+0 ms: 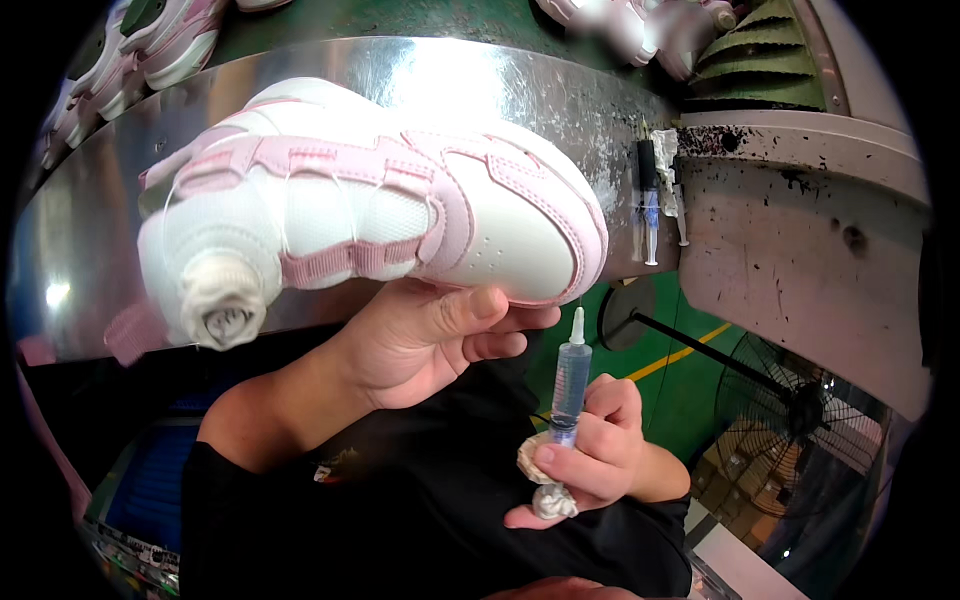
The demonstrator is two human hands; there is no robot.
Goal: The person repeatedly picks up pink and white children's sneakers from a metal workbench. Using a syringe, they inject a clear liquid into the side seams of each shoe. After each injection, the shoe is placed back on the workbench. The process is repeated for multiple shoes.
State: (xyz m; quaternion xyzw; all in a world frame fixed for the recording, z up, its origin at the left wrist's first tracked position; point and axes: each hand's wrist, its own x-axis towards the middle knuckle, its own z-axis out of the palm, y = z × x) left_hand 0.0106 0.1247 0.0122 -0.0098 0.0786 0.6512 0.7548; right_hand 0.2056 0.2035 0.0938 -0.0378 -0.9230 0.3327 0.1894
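- Head view: one white-and-pink shoe [400, 200], toe to the right, sole edge toward the wearer, over the metal surface [85, 245]; whether it rests there or is wholly held up cannot be told.
- Left hand [415, 350]: fingers grasping the shoe at the toe end, thumb against the lower rim, other fingers partly hidden beneath.
- Right hand [605, 445]: fingers curled around a syringe [571, 370], white nozzle upward; one digit beside the white lump [554, 502] at its lower end.
- Nozzle position: just below the toe rim, apparently apart from it; a very fine needle may bridge the gap, too faint to confirm.
- Done, as judged: upper and sole joined, pink trims stitched, thin white thread across the lace opening, white wad [225, 308] at the ankle end.
- Under way, as judged: work with the syringe at the toe edge.
- Left, as judged: clear liquid in the barrel, so the supply is not used up; how much of the rim is treated cannot be told.
- Also present: spare syringes [652, 215] on the surface at right; more shoes [180, 45] at the upper left, their stage unclear.
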